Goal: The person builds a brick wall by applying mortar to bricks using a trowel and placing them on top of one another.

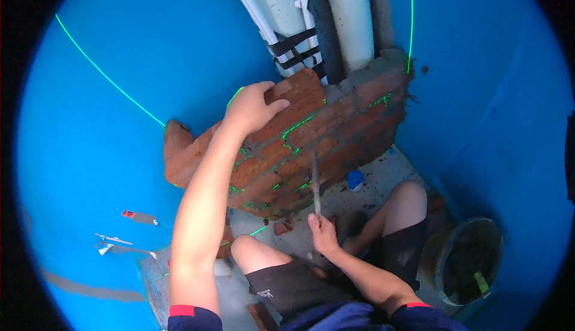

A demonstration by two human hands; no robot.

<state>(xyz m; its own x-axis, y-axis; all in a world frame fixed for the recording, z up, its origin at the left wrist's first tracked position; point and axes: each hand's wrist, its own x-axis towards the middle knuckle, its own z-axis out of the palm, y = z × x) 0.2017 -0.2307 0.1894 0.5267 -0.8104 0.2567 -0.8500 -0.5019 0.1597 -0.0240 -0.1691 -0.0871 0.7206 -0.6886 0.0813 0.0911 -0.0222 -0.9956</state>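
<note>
A low red brick wall (335, 133) with grey mortar joints stands in a corner between blue walls. My left hand (248, 108) rests on the top brick (296, 91) at the wall's upper left, fingers curled over its edge. My right hand (323, 232) is shut on the handle of a trowel (315, 181), whose thin blade points up against the wall's face. A green laser line (299, 124) runs across the bricks. My bare knees are bent below the wall.
White pipes (347, 13) strapped with black tape rise behind the wall. A bucket of dark mortar (467, 262) stands at the right. A small blue object (356, 179) lies on the concrete floor. Metal tools (123, 244) lie at the left.
</note>
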